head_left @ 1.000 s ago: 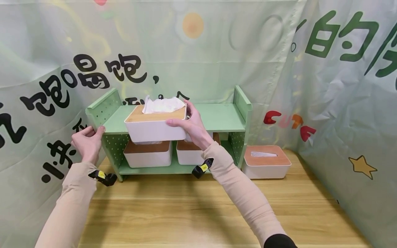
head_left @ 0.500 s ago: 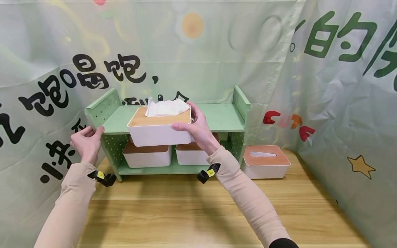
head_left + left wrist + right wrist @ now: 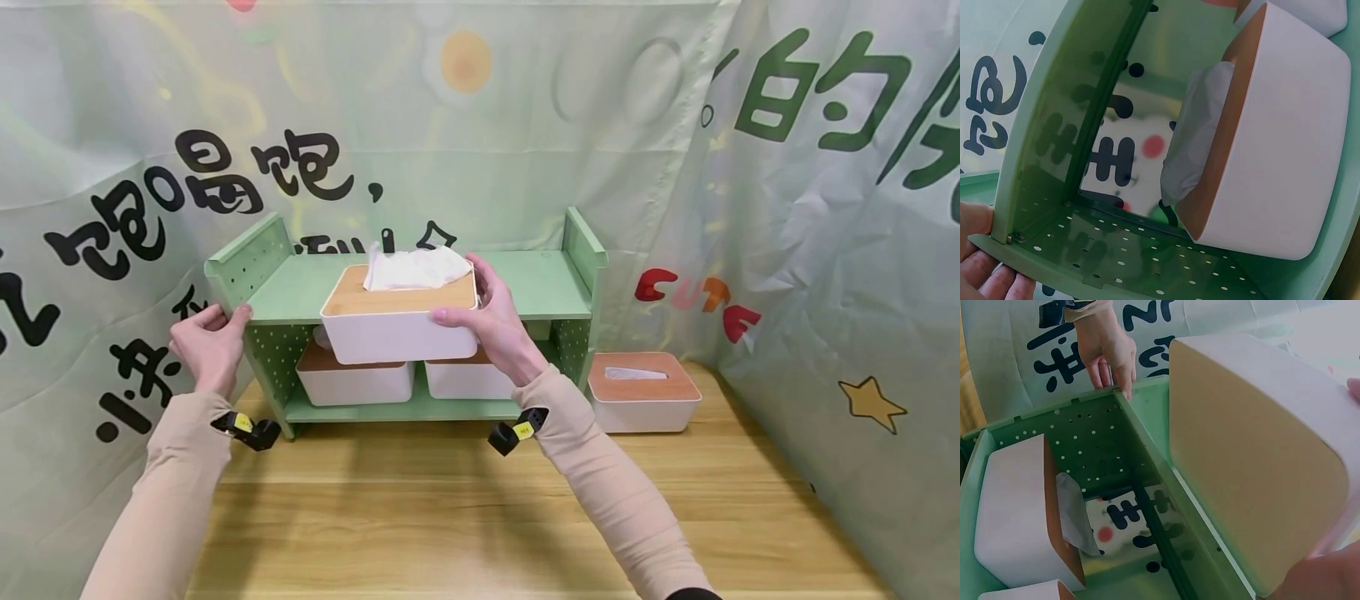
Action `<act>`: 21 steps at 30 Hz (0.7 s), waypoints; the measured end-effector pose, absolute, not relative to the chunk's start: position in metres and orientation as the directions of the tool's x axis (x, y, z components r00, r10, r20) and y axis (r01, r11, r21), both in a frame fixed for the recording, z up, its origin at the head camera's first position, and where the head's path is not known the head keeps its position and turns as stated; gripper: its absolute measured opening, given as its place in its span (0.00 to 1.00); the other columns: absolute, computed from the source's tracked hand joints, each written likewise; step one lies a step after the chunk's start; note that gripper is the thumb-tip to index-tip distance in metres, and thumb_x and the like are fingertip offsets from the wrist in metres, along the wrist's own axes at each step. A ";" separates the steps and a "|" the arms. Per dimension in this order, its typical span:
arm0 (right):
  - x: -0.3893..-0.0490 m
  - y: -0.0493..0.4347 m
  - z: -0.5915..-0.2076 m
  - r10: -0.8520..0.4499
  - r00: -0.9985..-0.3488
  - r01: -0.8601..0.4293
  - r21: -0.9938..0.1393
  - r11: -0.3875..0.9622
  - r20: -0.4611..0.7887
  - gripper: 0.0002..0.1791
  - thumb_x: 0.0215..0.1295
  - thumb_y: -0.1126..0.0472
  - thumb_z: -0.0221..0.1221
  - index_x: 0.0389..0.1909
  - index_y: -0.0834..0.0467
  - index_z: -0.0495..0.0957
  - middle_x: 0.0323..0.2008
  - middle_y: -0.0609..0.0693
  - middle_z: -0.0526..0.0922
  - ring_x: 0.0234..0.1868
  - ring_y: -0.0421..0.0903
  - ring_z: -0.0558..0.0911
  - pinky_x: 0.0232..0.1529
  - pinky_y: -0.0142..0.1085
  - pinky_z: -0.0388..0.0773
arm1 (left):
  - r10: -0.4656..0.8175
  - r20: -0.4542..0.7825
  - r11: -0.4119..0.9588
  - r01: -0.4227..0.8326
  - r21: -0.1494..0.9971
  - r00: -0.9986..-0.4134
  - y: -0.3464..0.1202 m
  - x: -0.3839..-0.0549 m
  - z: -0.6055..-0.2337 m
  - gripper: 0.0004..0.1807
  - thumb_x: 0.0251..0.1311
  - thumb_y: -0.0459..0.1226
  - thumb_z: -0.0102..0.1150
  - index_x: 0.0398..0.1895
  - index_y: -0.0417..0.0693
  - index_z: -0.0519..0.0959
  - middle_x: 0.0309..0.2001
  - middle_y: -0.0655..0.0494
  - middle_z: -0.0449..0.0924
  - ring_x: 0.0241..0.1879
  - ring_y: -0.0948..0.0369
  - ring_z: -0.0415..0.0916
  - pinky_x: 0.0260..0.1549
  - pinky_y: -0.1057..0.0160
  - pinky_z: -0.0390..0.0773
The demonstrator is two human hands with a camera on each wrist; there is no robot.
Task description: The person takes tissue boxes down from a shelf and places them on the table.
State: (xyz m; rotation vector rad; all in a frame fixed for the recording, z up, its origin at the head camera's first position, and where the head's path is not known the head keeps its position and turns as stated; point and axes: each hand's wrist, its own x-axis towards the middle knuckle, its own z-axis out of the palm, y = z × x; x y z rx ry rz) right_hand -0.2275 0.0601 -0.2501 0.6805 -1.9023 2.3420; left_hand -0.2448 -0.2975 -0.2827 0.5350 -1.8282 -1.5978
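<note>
My right hand (image 3: 510,333) holds a white tissue box (image 3: 397,337) by its right end, thumb on the front and fingers behind. The box has a light wooden lid with white tissue sticking out. It overlaps the front edge of the green two-tier shelf (image 3: 532,279); its pale underside shows in the right wrist view. At the shelf's left side, my left hand (image 3: 206,346) pinches the upright by the upper board. In the left wrist view, its thumb and fingers (image 3: 980,275) lie on either side of that corner. On the lower tier sits a brown-lidded tissue box (image 3: 1285,144).
A second tissue box (image 3: 465,381) stands beside it on the lower tier, partly hidden by the held box and right hand. Another one (image 3: 645,412) is on the wooden table (image 3: 390,517), right of the shelf. A printed cloth (image 3: 525,100) hangs behind and along both sides.
My right hand has moved the tissue box to the right and slightly lower in the head view. The left hand stays at the shelf's side.
</note>
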 end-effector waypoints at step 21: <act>-0.212 0.081 -0.261 -0.263 -0.877 -0.338 -0.906 -0.256 0.402 0.54 0.44 0.66 0.66 0.76 0.56 0.54 0.65 0.54 0.68 0.62 0.49 0.70 0.59 0.39 0.77 | -0.673 0.216 0.189 0.118 0.975 -0.707 -0.297 -0.245 -0.284 0.23 0.59 0.39 0.69 0.58 0.42 0.81 0.17 0.85 0.75 0.23 0.80 0.74 0.30 0.82 0.73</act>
